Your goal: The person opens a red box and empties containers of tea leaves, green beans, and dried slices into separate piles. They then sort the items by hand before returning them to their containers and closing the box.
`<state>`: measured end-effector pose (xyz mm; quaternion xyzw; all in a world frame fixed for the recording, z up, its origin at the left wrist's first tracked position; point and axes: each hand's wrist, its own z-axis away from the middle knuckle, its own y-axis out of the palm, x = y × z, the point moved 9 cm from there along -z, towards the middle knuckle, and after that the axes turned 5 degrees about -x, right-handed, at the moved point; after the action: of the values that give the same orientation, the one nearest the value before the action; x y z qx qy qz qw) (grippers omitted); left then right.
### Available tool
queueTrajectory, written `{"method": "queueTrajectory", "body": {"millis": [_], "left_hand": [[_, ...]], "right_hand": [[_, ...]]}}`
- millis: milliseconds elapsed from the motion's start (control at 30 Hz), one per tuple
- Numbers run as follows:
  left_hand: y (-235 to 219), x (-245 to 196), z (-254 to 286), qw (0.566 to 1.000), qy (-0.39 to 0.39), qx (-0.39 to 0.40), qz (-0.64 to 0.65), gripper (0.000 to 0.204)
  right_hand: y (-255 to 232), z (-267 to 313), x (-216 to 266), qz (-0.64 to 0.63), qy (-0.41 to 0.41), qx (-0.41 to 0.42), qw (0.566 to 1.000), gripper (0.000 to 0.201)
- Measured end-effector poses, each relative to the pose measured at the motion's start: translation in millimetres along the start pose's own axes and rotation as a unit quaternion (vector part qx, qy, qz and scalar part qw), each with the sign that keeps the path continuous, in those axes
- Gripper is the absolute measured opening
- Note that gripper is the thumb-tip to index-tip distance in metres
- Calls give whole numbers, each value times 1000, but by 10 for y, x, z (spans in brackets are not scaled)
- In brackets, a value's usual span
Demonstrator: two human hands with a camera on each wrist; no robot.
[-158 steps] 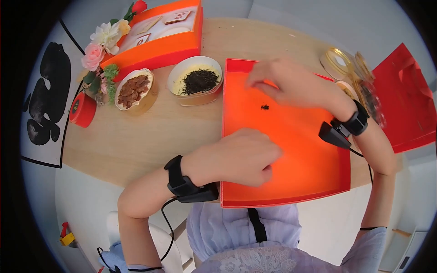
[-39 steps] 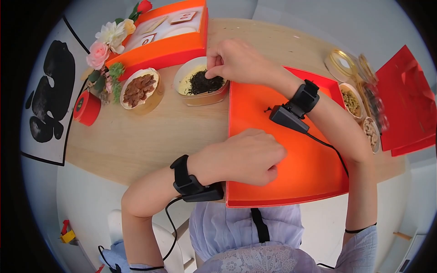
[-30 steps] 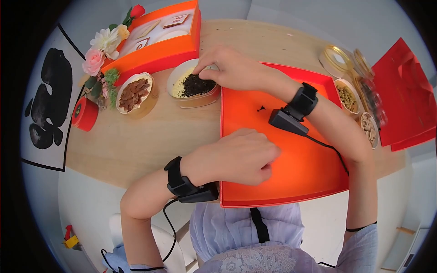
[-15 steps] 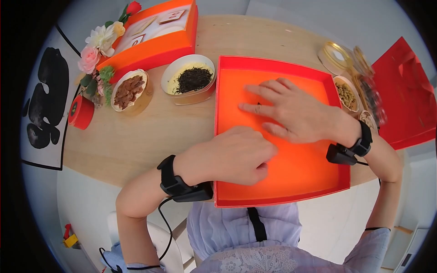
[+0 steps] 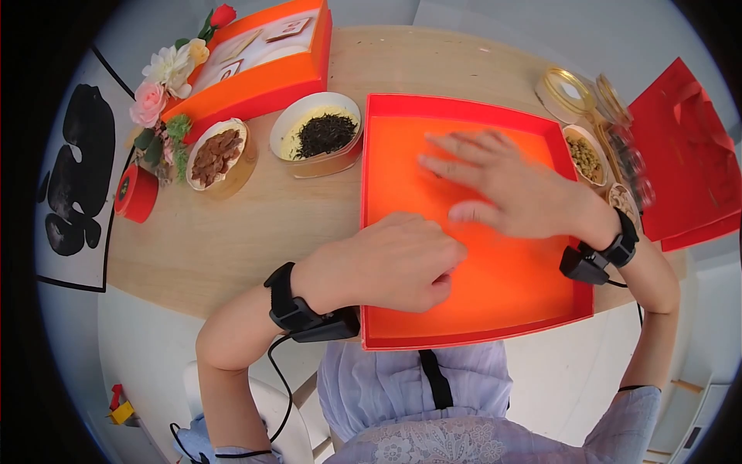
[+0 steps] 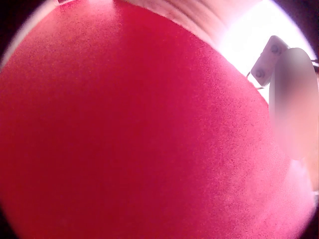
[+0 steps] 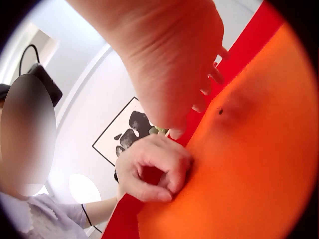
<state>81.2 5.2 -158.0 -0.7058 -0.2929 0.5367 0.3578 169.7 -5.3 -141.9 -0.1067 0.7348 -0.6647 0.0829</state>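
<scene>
- Currently, my right hand [image 5: 519, 193] lies flat, fingers apart, in the orange tray [image 5: 402, 147] on the table [image 5: 232, 232].
- My left hand [image 5: 386, 263], fingers curled, grips its near-left rim.
- Judged: a dark speck [image 7: 220, 111] remains to be cleared.

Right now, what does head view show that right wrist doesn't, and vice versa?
Head only: the wooden table, the bowl of dark tea leaves, the bowl of brown pieces, the flowers, the orange gift box and the small jars at right.

Right wrist only: the underside of the right hand, a tiny dark speck on the tray by its fingertips, and the left hand's curled fingers seen from the front.

Both: the orange tray, the left hand at its near edge, and the black ink print.
</scene>
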Motion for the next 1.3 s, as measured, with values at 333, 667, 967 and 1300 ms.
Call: {"method": "queueTrajectory", "body": {"millis": [333,667,967,1300], "left_hand": [[18,3,-22,1000,-13,24,-9,10],[15,11,-26,999,-22,34,-4,11],[23,19,-21,1000,-15,23,-10,11],[9,8,-6,1000,-7,8,-17,11]], "right_hand": [[-26,-302,-442,-278,87,-42,956,22],[106,-397,-415,-265,66,-32,961,9],[147,-421,-217,-111,8,-43,993,8],[-51,-688,-155,-123,40,-45,991,7]]}}
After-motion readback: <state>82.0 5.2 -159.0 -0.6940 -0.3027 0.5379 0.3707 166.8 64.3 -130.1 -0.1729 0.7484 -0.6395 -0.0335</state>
